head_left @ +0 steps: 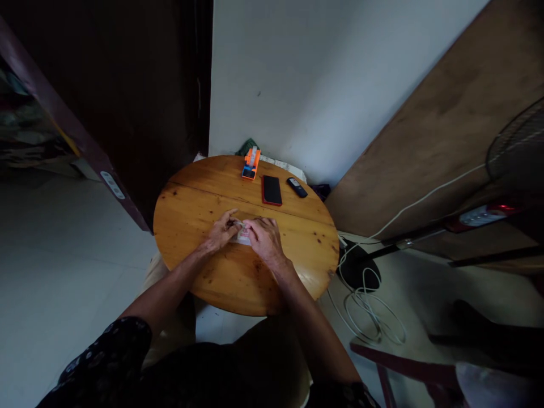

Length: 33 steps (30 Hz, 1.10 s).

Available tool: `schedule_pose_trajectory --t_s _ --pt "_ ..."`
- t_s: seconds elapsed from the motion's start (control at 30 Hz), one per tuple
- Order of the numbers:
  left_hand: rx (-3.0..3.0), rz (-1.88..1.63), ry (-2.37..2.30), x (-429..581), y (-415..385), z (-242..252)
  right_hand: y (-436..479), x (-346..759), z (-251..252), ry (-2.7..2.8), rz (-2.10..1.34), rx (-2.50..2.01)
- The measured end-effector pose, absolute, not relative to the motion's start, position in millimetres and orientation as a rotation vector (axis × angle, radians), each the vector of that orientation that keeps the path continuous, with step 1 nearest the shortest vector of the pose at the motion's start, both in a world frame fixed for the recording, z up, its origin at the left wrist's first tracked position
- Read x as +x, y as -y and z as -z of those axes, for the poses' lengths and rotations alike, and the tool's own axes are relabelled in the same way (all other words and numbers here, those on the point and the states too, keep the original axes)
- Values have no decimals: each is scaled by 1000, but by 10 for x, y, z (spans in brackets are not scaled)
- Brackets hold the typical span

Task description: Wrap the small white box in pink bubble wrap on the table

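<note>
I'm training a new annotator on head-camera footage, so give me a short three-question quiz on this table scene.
1. True or false: the red-edged phone lies between the orange gadget and the small dark handset.
2. The left hand and right hand meet over which thing? A) a small pale item B) a spoon C) a cup
3. On which side of the round table does the white cable lie coiled on the floor?
Key: 1 true; 2 A; 3 the person's right.
</note>
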<state>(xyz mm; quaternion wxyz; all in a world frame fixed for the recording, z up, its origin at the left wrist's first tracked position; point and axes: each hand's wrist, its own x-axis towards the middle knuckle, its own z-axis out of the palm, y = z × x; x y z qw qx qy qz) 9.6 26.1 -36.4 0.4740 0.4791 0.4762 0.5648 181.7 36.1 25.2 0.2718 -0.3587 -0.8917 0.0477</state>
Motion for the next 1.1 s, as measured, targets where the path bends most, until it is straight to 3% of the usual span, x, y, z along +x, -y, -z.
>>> schedule_pose_trajectory --t_s 0.5,1.1 --pt "1233 -1359 -1209 74 -293 407 -76 1877 -127 2570 113 -1041" --pt "1273 -1396 -1232 104 -290 457 32 1899 47 2463 155 -1013"
